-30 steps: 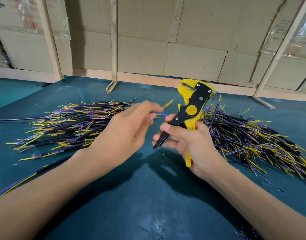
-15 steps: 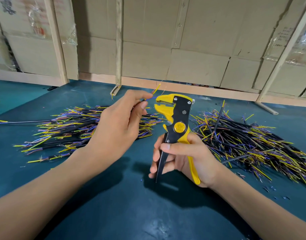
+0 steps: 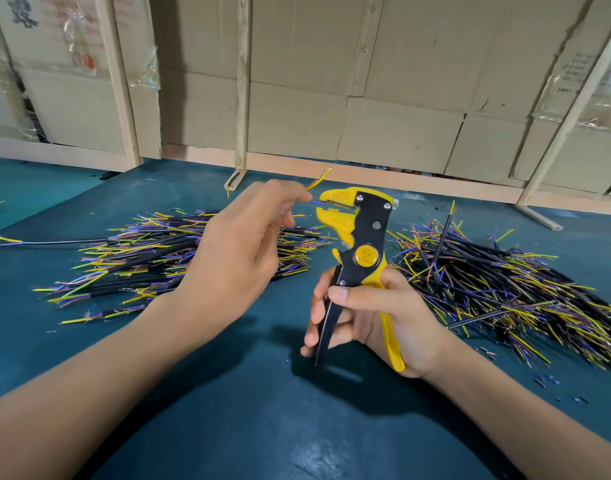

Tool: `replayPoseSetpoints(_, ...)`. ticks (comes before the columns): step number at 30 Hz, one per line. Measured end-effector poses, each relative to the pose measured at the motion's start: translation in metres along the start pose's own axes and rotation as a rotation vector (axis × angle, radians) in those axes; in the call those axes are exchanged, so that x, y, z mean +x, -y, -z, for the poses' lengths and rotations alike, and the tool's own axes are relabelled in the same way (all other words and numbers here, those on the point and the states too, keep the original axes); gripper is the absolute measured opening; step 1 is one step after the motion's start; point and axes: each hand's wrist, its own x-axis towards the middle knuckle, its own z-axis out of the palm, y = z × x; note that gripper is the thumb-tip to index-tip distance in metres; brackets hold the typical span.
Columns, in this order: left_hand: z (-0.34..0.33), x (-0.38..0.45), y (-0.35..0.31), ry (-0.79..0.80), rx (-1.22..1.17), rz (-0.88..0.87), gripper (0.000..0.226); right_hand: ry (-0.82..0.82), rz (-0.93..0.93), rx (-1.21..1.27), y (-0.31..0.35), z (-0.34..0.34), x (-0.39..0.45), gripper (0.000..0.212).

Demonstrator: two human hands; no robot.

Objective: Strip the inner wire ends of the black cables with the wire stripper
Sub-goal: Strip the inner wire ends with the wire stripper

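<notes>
Wire stripper (image 3: 357,233), gripped upright by the right hand (image 3: 376,320), takes a blue inner wire (image 3: 316,202) pinched by the left hand (image 3: 241,251), so squeezing the handles seems next.

Teal table (image 3: 227,427), 2 cable piles (image 3: 151,258)

a dark teal worktop (image 3: 248,403) fills the lower view from 3 through 6 to 9 o'clock. behind it, from 10 to 2 o'clock, stands a wall of flattened cardboard boxes (image 3: 394,98), braced by pale wooden battens (image 3: 242,84). clear plastic wrap (image 3: 79,39) glints at 11 o'clock.
</notes>
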Motion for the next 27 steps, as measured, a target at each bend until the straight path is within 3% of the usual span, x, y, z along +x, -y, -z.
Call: replayPoseSetpoints(27,-0.0036,-0.0013,0.0009,-0.028,0.007,-0.015,0.021,-0.02,-0.004,-0.032,0.0013,-0.0053,0.0011,0.004)
